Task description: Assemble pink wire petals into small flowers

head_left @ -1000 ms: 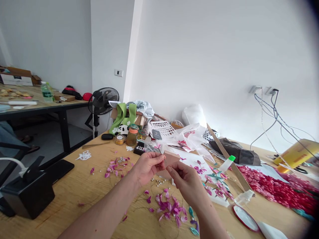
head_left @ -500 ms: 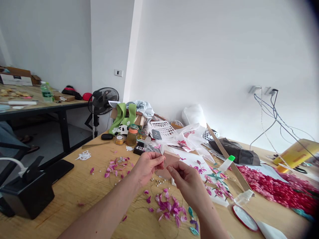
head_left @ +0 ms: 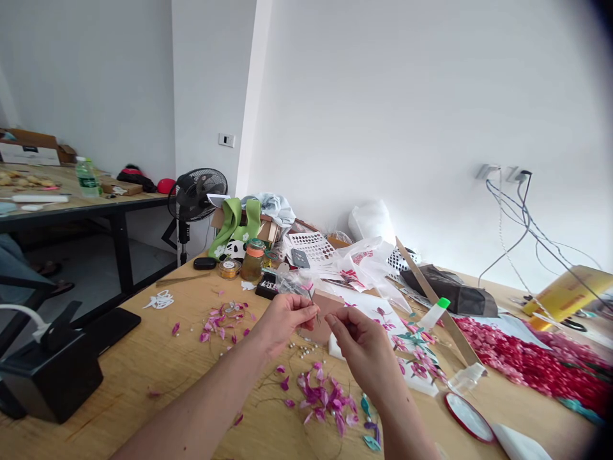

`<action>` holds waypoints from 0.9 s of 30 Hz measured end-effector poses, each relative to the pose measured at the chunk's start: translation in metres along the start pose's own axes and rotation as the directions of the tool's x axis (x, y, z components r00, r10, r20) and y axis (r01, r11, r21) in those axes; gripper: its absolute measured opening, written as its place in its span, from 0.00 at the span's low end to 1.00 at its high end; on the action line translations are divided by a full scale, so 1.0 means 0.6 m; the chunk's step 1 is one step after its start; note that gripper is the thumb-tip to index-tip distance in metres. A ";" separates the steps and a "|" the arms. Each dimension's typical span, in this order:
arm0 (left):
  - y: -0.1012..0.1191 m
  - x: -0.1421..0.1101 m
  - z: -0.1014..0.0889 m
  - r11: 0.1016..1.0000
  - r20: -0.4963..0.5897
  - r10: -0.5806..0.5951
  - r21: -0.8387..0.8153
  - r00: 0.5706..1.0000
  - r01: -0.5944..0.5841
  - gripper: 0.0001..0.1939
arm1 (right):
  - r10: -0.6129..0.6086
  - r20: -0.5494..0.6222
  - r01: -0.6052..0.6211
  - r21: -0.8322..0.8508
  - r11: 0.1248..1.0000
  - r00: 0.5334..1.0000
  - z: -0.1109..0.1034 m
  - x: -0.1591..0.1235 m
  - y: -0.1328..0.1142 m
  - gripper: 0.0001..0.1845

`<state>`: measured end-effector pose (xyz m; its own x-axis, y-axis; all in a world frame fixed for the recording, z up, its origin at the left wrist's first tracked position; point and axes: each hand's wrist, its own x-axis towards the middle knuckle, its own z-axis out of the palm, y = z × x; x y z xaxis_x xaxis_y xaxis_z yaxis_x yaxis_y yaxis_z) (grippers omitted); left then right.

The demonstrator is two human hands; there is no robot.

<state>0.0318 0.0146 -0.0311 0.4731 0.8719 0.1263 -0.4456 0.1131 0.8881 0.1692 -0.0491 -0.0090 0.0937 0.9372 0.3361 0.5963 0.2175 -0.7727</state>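
My left hand pinches a thin dark stem with a small pink tip between thumb and fingertips. Just to its right, my right hand has thumb and forefinger pressed together; whatever lies between them is too fine to make out. A small gap separates the two hands. Below them on the wooden table lies a pile of magenta petals on thin wires. Loose white pearl beads are scattered between my wrists. Behind the hands stands a pinkish-brown block.
Finished-looking pink flowers rest on white foam at right, near a green-capped bottle and a red-rimmed round dish. More petals lie at left. A jar and plastic bags crowd the back; a black box stands front left.
My right hand has moved slightly away from my left, widening the gap between the fingertips. The left hand keeps its pinch on the stem. The whole view has shifted a little.
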 end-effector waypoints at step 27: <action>0.006 -0.005 0.003 0.993 0.050 -0.114 -0.028 0.992 0.115 0.15 | -0.019 -0.035 0.018 -0.028 0.999 0.999 -0.004 0.003 0.000 0.16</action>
<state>0.0303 0.0114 -0.0274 0.5585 0.8282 0.0466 -0.4093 0.2263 0.8839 0.1713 -0.0478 -0.0074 0.1098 0.9227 0.3695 0.6200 0.2270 -0.7511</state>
